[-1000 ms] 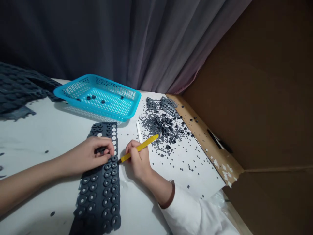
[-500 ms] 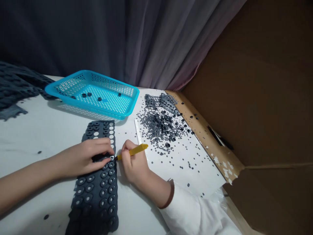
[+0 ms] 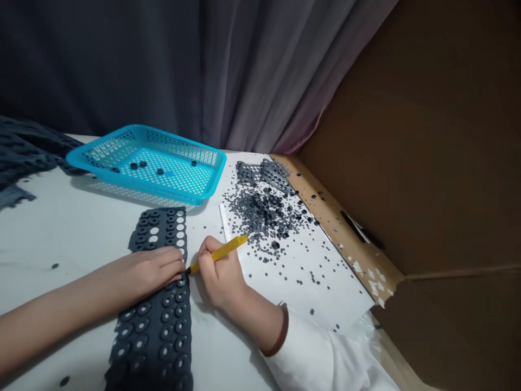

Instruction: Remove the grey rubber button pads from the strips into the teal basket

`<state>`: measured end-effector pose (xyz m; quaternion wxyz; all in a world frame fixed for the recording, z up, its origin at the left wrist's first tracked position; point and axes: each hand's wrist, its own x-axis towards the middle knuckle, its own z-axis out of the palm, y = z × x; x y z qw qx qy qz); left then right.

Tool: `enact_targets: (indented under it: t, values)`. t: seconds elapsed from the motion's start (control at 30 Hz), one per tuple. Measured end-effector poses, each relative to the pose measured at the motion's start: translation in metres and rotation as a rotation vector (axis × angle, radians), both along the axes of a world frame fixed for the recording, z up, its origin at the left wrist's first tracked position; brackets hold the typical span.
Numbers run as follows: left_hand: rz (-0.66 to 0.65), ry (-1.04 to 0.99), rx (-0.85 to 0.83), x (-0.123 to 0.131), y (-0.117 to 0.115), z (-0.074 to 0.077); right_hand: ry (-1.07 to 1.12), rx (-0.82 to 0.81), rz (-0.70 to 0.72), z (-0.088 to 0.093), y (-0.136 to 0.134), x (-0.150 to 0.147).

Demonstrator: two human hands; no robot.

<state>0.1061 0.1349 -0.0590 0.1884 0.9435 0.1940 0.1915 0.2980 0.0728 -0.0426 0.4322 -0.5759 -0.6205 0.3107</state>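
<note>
A dark rubber sheet point(image 3: 157, 315) with rows of raised rings lies lengthwise in front of me. Several round holes show white along its upper right side. Across it rests my left hand point(image 3: 157, 269), fingers together and curled at the sheet's right edge; the thumb is hidden. My right hand point(image 3: 220, 271) is closed around a yellow pen-shaped tool point(image 3: 223, 250). The tool's dark tip touches or nearly touches the sheet beside my left fingertips. What exactly lies under those fingertips cannot be made out.
Beyond the sheet stands a blue plastic basket point(image 3: 214, 196) with several black rings inside. Small dark discs point(image 3: 264, 209) are heaped and scattered at right, near perforated scraps point(image 3: 274, 174). More dark sheets point(image 3: 24, 152) lie at far left. Cardboard point(image 3: 448, 163) walls the right side.
My left fingers have shifted slightly down and curled over the ring they were pinching. The tool tip has moved a little down and left. The whole view has shifted slightly.
</note>
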Motion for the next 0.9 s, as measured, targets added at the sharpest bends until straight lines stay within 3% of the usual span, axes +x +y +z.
enact_targets:
  t: [0.23, 0.37, 0.57, 0.77, 0.9]
  values:
    - [0.030, 0.010, -0.329, 0.001, 0.002, 0.005, -0.083, 0.004, 0.006, 0.000, -0.002, 0.002]
    - [0.070, -0.018, -0.397, 0.001, 0.003, 0.008, -0.094, -0.009, 0.014, 0.003, -0.003, 0.001]
    - [0.048, -0.012, -0.365, 0.003, 0.003, 0.005, -0.100, -0.007, 0.034, 0.006, -0.003, 0.001]
    - [0.009, 0.074, -0.131, 0.001, 0.002, -0.005, -0.121, 0.004, 0.057, 0.004, -0.006, 0.001]
    - [-0.042, 0.070, -0.039, -0.001, -0.001, -0.004, -0.099, 0.023, 0.043, 0.002, -0.006, 0.001]
